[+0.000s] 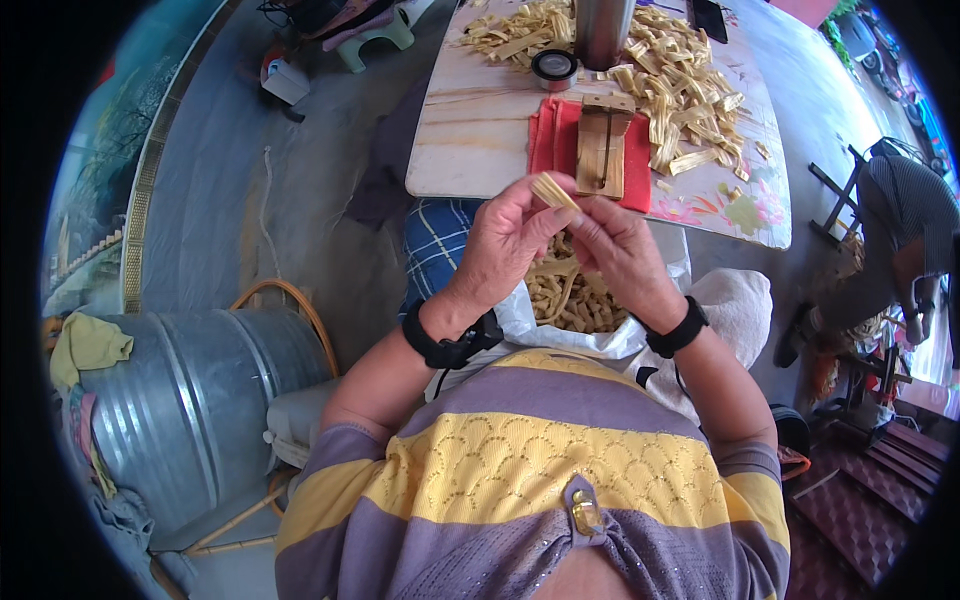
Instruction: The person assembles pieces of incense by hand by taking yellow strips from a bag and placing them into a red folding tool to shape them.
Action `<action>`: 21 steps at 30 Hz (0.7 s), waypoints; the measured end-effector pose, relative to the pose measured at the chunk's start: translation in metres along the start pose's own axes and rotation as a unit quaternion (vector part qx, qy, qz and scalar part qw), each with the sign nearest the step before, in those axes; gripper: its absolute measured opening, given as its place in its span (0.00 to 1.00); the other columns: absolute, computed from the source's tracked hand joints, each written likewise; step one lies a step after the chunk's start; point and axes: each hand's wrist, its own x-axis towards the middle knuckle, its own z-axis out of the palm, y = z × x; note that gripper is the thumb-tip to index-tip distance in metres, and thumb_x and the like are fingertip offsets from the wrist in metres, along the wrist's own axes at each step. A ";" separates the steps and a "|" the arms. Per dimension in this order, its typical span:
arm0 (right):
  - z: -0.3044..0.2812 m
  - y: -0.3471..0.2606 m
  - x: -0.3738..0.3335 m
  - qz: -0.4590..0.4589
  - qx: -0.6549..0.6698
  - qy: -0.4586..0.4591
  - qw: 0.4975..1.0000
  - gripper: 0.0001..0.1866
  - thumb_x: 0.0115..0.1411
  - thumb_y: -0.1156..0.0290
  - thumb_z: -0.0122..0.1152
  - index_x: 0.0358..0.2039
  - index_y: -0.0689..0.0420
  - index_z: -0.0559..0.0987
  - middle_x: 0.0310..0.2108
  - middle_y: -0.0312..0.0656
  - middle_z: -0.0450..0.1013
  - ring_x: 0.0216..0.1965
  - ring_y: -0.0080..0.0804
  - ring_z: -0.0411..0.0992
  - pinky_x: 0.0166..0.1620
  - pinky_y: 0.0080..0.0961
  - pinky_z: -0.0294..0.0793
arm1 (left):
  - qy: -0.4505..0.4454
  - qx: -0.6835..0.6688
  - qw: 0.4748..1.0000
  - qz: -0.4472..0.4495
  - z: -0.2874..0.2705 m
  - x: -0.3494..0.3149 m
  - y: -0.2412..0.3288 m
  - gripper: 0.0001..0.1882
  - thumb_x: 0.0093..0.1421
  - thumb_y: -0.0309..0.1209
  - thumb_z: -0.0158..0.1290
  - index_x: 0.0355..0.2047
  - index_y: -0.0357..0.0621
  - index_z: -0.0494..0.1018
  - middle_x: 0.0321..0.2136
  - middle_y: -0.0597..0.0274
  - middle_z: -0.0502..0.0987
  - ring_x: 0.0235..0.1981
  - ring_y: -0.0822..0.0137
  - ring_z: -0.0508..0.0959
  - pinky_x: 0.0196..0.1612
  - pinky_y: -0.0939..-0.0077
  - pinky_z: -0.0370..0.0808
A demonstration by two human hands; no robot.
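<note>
Both hands meet above my lap and pinch a small folded strip of pale yellow leaf (553,190). My left hand (503,245) grips it from the left, my right hand (620,250) from the right. Each wrist wears a black band. Below the hands a white plastic bag (520,310) on my lap holds several finished folded leaf pieces (570,295). Just beyond the hands, on the low table (470,130), a wooden block tool (602,145) lies on a red cloth (548,140).
A heap of loose leaf strips (680,90) covers the table's far side, beside a metal cylinder (603,30) and a round tape roll (554,68). A grey metal drum (190,400) stands at my left. Another person (895,240) bends over at the right.
</note>
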 end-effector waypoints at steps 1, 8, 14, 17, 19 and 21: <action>0.002 0.005 0.000 -0.041 -0.053 0.004 0.998 0.10 0.64 0.67 0.52 0.37 0.62 0.73 0.21 0.35 0.66 0.22 0.24 0.67 0.27 0.21 0.68 | -0.012 0.024 1.000 0.000 0.001 0.002 0.002 0.06 0.61 0.28 0.52 0.37 0.40 0.73 0.25 0.70 0.72 0.21 0.83 0.67 0.24 0.88 0.66; 0.005 -0.001 -0.004 -0.251 -0.288 0.102 0.918 0.21 0.52 0.78 0.60 0.48 0.61 0.69 0.40 0.49 0.70 0.37 0.46 0.71 0.38 0.33 0.73 | 0.086 0.163 0.982 0.041 0.012 0.004 0.003 0.04 0.60 0.26 0.52 0.35 0.40 0.71 0.22 0.71 0.72 0.19 0.84 0.67 0.22 0.87 0.66; 0.012 0.007 -0.012 -0.134 0.017 0.092 0.987 0.14 0.60 0.79 0.54 0.47 0.64 0.73 0.38 0.41 0.73 0.40 0.25 0.72 0.42 0.21 0.72 | -0.004 0.156 0.983 0.101 0.019 0.002 0.014 0.18 0.60 0.41 0.55 0.37 0.38 0.66 0.23 0.69 0.71 0.26 0.78 0.71 0.34 0.84 0.69; 0.006 0.012 -0.009 -0.160 0.088 0.061 0.981 0.10 0.62 0.77 0.53 0.44 0.64 0.76 0.38 0.40 0.74 0.38 0.21 0.72 0.41 0.18 0.72 | 0.000 0.016 0.997 0.070 0.017 0.003 0.008 0.22 0.65 0.49 0.43 0.35 0.38 0.67 0.22 0.65 0.70 0.26 0.75 0.73 0.34 0.82 0.71; -0.002 0.006 -0.008 -0.215 -0.035 0.127 0.968 0.10 0.62 0.78 0.53 0.43 0.63 0.76 0.37 0.40 0.75 0.36 0.23 0.73 0.39 0.18 0.72 | -0.032 -0.012 0.999 -0.020 0.011 0.001 0.003 0.25 0.66 0.51 0.40 0.34 0.37 0.68 0.23 0.64 0.71 0.27 0.74 0.74 0.34 0.81 0.72; -0.016 -0.013 -0.006 -0.306 -0.196 0.178 0.914 0.11 0.58 0.80 0.56 0.43 0.61 0.77 0.36 0.44 0.75 0.33 0.31 0.75 0.35 0.22 0.74 | -0.082 -0.059 0.988 -0.121 0.009 0.001 -0.003 0.27 0.67 0.52 0.37 0.37 0.37 0.70 0.25 0.63 0.73 0.29 0.72 0.76 0.35 0.80 0.74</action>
